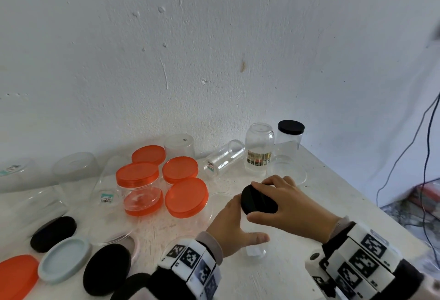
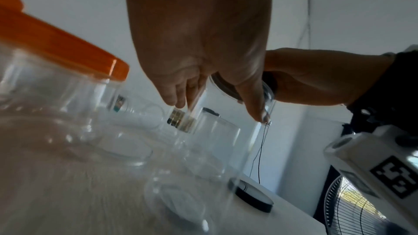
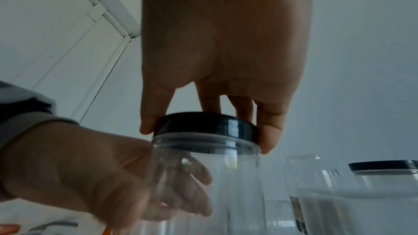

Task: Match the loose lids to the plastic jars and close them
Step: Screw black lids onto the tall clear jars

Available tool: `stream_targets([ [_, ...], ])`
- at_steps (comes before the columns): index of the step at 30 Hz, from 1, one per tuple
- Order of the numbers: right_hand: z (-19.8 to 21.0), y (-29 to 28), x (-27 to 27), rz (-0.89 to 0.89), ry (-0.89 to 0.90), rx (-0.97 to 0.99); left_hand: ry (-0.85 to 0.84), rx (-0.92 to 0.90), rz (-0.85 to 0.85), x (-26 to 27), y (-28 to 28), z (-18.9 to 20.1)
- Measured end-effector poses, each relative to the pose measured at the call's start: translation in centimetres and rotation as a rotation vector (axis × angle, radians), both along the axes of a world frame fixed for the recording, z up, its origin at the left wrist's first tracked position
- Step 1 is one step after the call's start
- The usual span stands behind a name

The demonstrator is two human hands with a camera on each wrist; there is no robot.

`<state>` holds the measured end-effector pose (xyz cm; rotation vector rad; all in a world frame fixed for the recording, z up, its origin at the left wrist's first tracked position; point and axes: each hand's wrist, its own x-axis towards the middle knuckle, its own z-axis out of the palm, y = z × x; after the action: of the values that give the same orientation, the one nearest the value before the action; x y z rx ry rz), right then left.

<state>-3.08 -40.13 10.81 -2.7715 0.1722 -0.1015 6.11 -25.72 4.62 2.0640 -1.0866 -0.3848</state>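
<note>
A clear plastic jar (image 3: 214, 176) stands upright near the table's front, and my left hand (image 1: 234, 223) grips its body. A black lid (image 1: 258, 199) sits on the jar's mouth, seen from the side in the right wrist view as a black lid (image 3: 205, 124). My right hand (image 1: 288, 202) holds that lid from above, with the thumb on one side of the rim and the fingers on the other. The left wrist view shows my left hand (image 2: 217, 99) curled round the jar (image 2: 228, 140).
Several orange-lidded jars (image 1: 138, 187) cluster at centre left. Clear open jars (image 1: 259, 149) and one black-lidded jar (image 1: 290, 135) stand at the back right. Loose black lids (image 1: 107, 268), a pale blue lid (image 1: 64, 259) and an orange lid (image 1: 16, 276) lie front left. The table edge (image 1: 371, 202) runs along the right.
</note>
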Motion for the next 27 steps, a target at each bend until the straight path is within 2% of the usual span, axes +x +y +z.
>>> stream_targets([
  [3, 0.7, -1.5, -2.0, -0.049, -0.046, 0.087, -0.213, 0.193, -0.077, 1.9, 1.4, 0.6],
  [6, 2.4, -4.1, -4.5, -0.146, -0.188, 0.129, -0.398, 0.231, 0.034, 4.6, 3.1, 1.1],
  [11, 5.1, -9.2, -7.4, -0.436, -0.408, 0.107, -0.425, 0.304, 0.276, 7.6, 5.4, 1.4],
  [15, 4.5, -12.4, -5.3, -0.660, -0.476, 0.053, -0.380, 0.369, 0.328, 8.1, 5.9, 1.0],
  [20, 1.3, -14.7, -0.3, -0.690, -0.346, 0.032, -0.343, 0.440, 0.301, 7.9, 6.4, 0.1],
  [27, -0.5, -16.7, 3.8, -0.707, -0.186, 0.063, -0.316, 0.390, 0.321, 7.9, 6.7, -0.6],
])
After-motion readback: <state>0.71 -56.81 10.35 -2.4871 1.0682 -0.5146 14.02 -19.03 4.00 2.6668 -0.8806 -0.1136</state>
